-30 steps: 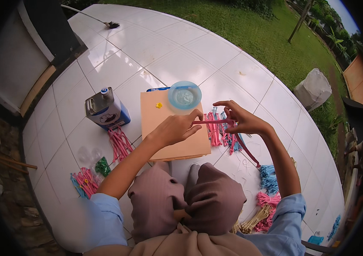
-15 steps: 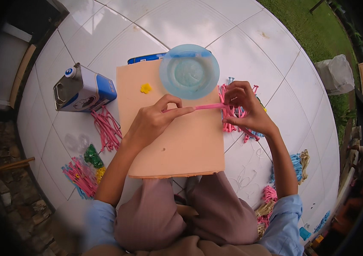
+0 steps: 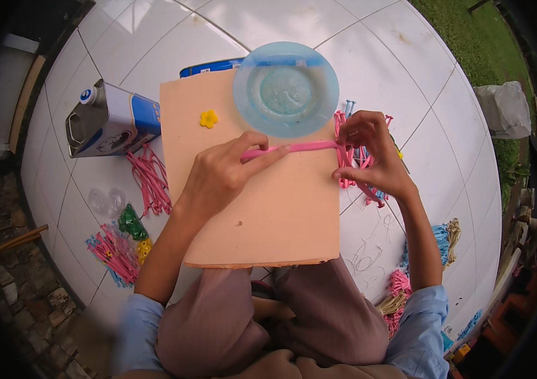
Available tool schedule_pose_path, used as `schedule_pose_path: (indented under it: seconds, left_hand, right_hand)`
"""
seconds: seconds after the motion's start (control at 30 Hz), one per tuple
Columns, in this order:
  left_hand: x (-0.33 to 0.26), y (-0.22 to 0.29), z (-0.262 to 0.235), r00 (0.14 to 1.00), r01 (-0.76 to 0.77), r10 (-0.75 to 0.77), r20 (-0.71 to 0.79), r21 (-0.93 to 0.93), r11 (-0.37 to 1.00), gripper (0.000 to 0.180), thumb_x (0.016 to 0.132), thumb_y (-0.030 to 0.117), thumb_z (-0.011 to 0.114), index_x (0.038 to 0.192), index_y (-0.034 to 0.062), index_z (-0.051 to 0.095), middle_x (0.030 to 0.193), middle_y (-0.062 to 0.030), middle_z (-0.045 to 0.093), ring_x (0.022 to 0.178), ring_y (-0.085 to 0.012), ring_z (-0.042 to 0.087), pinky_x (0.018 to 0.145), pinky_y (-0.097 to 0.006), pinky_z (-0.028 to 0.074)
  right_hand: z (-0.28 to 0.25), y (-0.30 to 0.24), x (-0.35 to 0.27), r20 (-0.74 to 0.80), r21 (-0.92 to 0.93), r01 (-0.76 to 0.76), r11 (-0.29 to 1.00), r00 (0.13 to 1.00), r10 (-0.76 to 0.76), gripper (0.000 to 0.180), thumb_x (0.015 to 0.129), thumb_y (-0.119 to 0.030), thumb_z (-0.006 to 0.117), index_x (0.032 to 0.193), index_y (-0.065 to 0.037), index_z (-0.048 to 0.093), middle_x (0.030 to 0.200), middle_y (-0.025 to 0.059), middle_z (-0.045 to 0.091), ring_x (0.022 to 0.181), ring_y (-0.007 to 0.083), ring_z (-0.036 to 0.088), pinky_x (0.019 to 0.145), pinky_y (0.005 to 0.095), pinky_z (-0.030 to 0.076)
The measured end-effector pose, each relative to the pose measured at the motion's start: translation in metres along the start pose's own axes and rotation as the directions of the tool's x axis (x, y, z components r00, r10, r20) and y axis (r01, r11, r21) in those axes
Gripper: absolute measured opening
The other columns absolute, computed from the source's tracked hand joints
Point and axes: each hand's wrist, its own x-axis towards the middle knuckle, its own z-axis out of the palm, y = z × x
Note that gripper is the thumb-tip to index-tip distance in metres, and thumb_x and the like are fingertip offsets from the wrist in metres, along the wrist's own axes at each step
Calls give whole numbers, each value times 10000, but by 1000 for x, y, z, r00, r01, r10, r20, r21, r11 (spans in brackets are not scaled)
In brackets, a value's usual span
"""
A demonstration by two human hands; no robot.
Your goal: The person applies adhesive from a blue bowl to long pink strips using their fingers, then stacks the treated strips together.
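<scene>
A pink strip (image 3: 303, 148) lies stretched across an orange board (image 3: 262, 215) that rests on my lap and the white tiled floor. My left hand (image 3: 221, 174) pinches the strip's left end against the board. My right hand (image 3: 369, 151) grips its right end at the board's edge, over a pile of pink and blue strips (image 3: 360, 167). A round pale blue plastic dish (image 3: 285, 88) sits at the board's far edge. A small yellow flower shape (image 3: 208, 118) lies on the board to the dish's left.
A blue and white metal can (image 3: 110, 123) lies on its side at the left. Loose pink strips (image 3: 148, 180) and a bundle of pink, green and yellow pieces (image 3: 120, 243) lie on the tiles. More bundles (image 3: 442, 237) lie right. Grass borders the far side.
The view has moved closer over the board. Both hands keep hold of the pink strip, now pressed flat along the board below the dish.
</scene>
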Motion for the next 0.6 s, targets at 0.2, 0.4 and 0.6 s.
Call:
schedule_pose_path:
  seconds: [0.2, 0.4, 0.6]
  left_hand:
    - [-2, 2, -2, 1000, 16, -16, 3, 21, 1000, 417, 643, 82, 656, 1052, 156, 681, 902, -34, 558, 712, -188, 623, 617, -307, 518]
    - [-5, -2, 6, 1000, 3, -2, -22, 49, 999, 446, 595, 111, 696, 1038, 158, 690, 897, -45, 550, 680, -184, 604, 589, -300, 507]
    - [-5, -2, 7, 1000, 15, -15, -21, 20, 1000, 439, 595, 109, 702, 1032, 154, 690, 882, -47, 550, 674, -187, 603, 584, -298, 506]
  right_hand:
    - [8, 12, -10, -43, -33, 51, 998, 998, -53, 764, 604, -152, 854, 1180, -78, 358, 1127, 96, 476, 1025, 210, 560, 875, 348, 482]
    - [17, 37, -14, -74, -92, 257, 962, 962, -264, 799, 546, -193, 873, 1130, -102, 336, 1074, 119, 502, 935, 207, 537, 825, 358, 460]
    - [26, 54, -15, -171, -179, 484, 857, 842, -512, 756, 544, -215, 858, 1131, -92, 397, 1010, 112, 540, 963, 260, 553, 833, 386, 470]
